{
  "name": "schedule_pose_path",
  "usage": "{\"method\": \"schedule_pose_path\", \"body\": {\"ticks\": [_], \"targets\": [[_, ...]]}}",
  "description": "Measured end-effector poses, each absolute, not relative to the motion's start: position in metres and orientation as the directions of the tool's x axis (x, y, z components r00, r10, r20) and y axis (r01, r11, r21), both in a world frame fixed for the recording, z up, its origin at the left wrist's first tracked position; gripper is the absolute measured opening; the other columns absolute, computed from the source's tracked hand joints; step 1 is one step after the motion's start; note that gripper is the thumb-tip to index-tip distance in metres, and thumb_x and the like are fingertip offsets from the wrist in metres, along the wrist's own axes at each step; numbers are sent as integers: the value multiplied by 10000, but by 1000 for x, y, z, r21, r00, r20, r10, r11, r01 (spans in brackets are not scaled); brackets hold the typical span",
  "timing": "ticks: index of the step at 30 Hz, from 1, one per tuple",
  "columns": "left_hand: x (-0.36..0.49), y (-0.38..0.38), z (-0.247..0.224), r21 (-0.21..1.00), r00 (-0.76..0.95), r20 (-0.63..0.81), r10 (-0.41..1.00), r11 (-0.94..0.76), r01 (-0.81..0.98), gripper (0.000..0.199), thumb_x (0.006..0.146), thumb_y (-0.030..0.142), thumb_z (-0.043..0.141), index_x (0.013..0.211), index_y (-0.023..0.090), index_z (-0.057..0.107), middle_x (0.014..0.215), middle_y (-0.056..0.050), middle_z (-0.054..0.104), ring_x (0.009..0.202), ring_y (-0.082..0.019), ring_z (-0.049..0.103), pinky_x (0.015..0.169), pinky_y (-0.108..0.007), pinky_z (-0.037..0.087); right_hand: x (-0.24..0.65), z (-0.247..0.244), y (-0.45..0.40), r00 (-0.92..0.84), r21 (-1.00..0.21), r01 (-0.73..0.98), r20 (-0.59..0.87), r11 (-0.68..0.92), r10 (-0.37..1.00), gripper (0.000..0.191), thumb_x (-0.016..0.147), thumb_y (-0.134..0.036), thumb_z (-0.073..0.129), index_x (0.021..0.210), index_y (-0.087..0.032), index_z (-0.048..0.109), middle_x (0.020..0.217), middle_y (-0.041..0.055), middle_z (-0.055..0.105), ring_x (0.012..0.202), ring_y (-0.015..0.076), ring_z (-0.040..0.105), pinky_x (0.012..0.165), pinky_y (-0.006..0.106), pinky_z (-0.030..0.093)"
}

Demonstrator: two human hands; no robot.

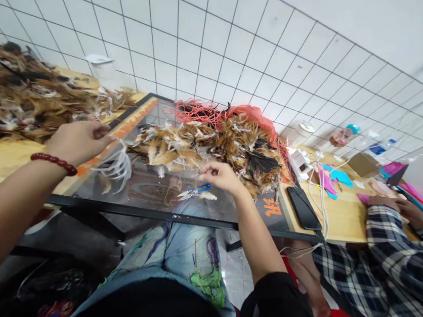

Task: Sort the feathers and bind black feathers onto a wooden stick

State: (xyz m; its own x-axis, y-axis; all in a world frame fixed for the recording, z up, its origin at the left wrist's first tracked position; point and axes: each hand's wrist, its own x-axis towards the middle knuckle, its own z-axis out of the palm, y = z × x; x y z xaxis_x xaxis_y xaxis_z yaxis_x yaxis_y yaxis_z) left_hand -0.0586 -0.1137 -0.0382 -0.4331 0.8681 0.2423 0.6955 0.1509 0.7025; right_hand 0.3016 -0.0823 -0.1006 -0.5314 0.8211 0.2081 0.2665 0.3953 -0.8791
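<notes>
My left hand (80, 138), with a dark red bead bracelet (54, 163) on the wrist, is over the left side of the glass-topped table; its fingers are drawn together, and what they hold is hidden. Just right of it lies a bunch of white strips (119, 166). My right hand (221, 176) is pinched at the near edge of a heap of brown and white feathers (174, 146); anything between its fingertips is too small to make out. Below it lie blue-handled thread snips (194, 191), with a small pale feather (207, 196) beside them.
A larger feather pile (31, 97) covers the table at left. Red cords (201, 111) and a red plastic bag (252, 115) lie behind the heap. A black phone (304, 208) and white cables are at right, where another person's plaid sleeve (389, 235) reaches the table.
</notes>
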Motion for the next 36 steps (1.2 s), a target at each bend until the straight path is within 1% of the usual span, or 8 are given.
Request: {"method": "schedule_pose_path", "body": {"ticks": [3,7,11,15,21,26,31,36], "targets": [[-32,-122,-52,619,-288,391,875,-18,785,119,712,323,710,792,240,741,715,16,688,744,-225,580,721,-282,382,308,-104,-100,-686,-768,374,148,520,713,285,689,-376,780,870,-163,730,572,-84,462,536,71,403,540,190,283],[28,-125,-70,716,-34,421,906,-309,626,149,713,383,675,728,267,768,729,-17,736,688,-242,615,683,-318,420,308,-114,-110,-642,-562,551,186,617,743,200,787,-271,737,968,-188,730,696,-41,584,660,104,513,649,211,347],[81,-115,-86,740,132,358,924,-367,564,140,679,373,682,687,268,774,737,-49,753,660,-252,627,669,-328,435,300,-122,-109,-564,-336,710,254,619,786,203,907,-305,614,1065,-200,687,1031,57,665,908,174,577,790,267,397],[103,-87,-103,783,72,352,933,-335,524,133,673,351,685,690,254,774,677,-54,732,602,-228,604,601,-302,406,297,-125,-102,-393,-179,865,337,468,856,242,973,-319,484,1049,-218,690,1073,85,633,959,219,544,823,327,387],[113,-51,-107,872,-123,364,923,-292,392,156,642,332,681,697,210,761,635,-26,714,592,-186,591,599,-275,441,308,-124,-83,31,-383,911,429,151,903,237,996,-274,440,1004,-211,668,1067,54,670,990,212,532,853,325,354],[113,-50,-117,822,-72,428,901,-354,447,290,731,373,604,840,161,769,758,-51,756,667,-184,654,660,-283,507,310,-127,-78,53,-428,894,399,135,915,215,993,-269,450,994,-210,656,1031,44,696,972,212,564,846,323,359],[104,-58,-123,634,96,584,806,-527,567,277,820,353,566,855,170,772,861,-71,771,775,-210,698,734,-310,530,308,-130,-80,52,-439,877,490,195,870,329,968,-312,496,1271,-193,548,1197,83,646,1086,227,547,916,337,373],[106,-68,-117,396,281,714,641,-700,594,288,905,304,514,876,159,761,888,-83,766,814,-202,701,775,-307,532,306,-130,-84,52,-402,890,555,213,830,427,957,-368,502,1334,-168,493,1320,124,575,1214,248,484,990,372,358]]}}
